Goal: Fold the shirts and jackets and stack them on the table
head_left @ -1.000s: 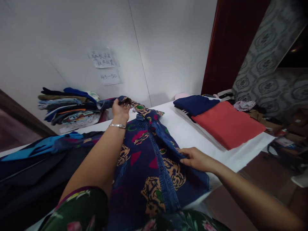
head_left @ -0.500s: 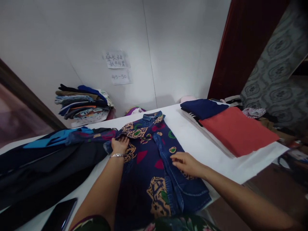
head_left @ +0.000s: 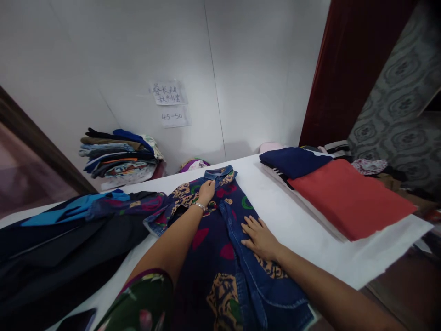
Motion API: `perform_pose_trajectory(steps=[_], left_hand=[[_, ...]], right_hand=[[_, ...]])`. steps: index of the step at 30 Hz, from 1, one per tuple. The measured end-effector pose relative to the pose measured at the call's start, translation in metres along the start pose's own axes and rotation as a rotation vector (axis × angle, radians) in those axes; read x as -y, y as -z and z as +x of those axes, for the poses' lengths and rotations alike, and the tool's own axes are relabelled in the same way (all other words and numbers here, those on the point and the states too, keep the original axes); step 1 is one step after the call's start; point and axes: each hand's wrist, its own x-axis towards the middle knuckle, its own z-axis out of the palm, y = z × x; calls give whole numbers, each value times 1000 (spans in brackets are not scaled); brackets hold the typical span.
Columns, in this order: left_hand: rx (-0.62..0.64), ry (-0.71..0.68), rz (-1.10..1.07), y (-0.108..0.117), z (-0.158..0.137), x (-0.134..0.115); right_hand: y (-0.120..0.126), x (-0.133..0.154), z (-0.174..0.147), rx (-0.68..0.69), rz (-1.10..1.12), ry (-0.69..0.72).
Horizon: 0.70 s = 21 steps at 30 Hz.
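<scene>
A dark blue denim shirt [head_left: 198, 250] with tan, magenta and green patterns lies front-up on the white table, its collar toward the wall. My left hand [head_left: 206, 192] is closed on the cloth just below the collar; its fingertips are partly hidden. On the right front panel, beside the button edge, my right hand [head_left: 260, 236] rests flat with fingers spread. The left sleeve stretches out over dark garments [head_left: 72, 250] on that side.
At the back left stands a stack of folded clothes [head_left: 120, 154]. Folded navy cloth [head_left: 294, 161] and red cloth [head_left: 354, 197] lie to the right. A phone [head_left: 77, 320] is at the bottom left. Paper signs [head_left: 172, 103] hang on the wall.
My left hand has moved from the sleeve side up to the collar and closed there. My right hand has flattened onto the front panel. The view has shifted slightly.
</scene>
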Motion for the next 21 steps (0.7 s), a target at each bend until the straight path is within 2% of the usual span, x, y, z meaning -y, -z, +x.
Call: perform_pose_trajectory(steps=[6,12,16,19,21], left_hand=[[96,-108,293,-29,41,1],[163,-123,450,-54,79,2],[90,-83,539,-46,92,11],[3,-6,610,-33,91,30],[-12,35,647,-28,87,43]], right_hand=[[2,1,-1,2,29,-5],[0,-1,0,18,64,-6],[-3,-3,0,10,89,-3],[-5,-4,0,1,95,-4],[-6,-5,0,-3,96,-7]])
